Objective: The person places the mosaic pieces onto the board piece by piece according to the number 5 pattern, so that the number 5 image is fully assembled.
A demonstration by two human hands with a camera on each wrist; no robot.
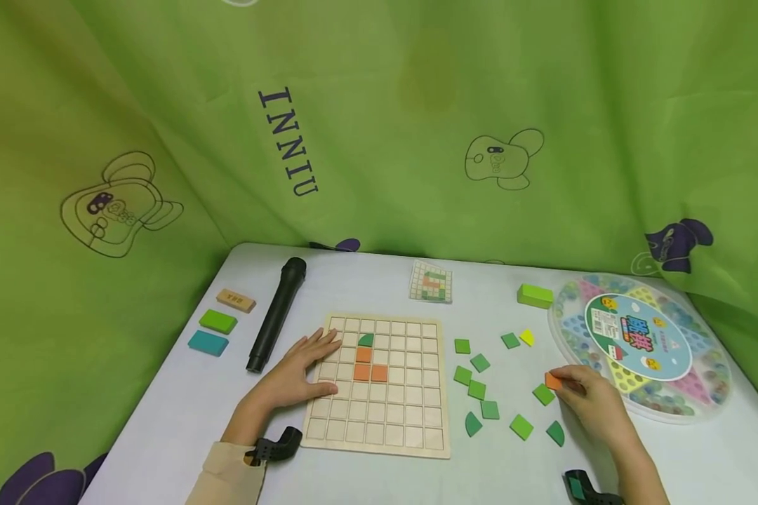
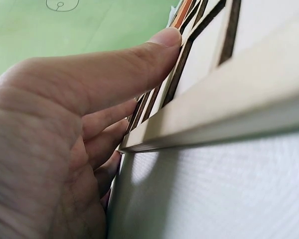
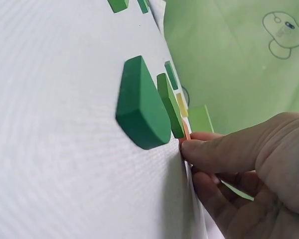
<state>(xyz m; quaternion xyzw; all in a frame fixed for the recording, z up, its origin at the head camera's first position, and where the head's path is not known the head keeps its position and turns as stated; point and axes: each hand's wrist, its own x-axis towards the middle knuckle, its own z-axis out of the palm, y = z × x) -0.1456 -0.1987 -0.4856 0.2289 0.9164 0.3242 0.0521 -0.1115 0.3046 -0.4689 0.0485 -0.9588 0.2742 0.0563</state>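
A wooden grid board (image 1: 409, 414) lies in the middle of the table, with one dark green quarter-round tile (image 1: 366, 340) and several orange square tiles (image 1: 362, 372) set in its cells. My left hand (image 1: 295, 375) rests on the board's left edge, fingers extended and thumb over the cells; in the left wrist view the thumb (image 2: 124, 72) lies across the rim. To the right, my right hand (image 1: 590, 402) pinches an orange tile (image 1: 552, 381) between thumb and fingers, close beside a green square tile (image 1: 544, 395). A dark green quarter-round tile (image 3: 142, 107) lies nearer in the right wrist view.
Several green tiles (image 1: 476, 389) and a yellow tile (image 1: 527, 337) are scattered right of the board. A pattern card (image 1: 431, 282) lies behind it. A black microphone (image 1: 276, 315) and several blocks (image 1: 217, 321) are at left; a green block (image 1: 535, 295) and round marble-game box (image 1: 644, 344) at right.
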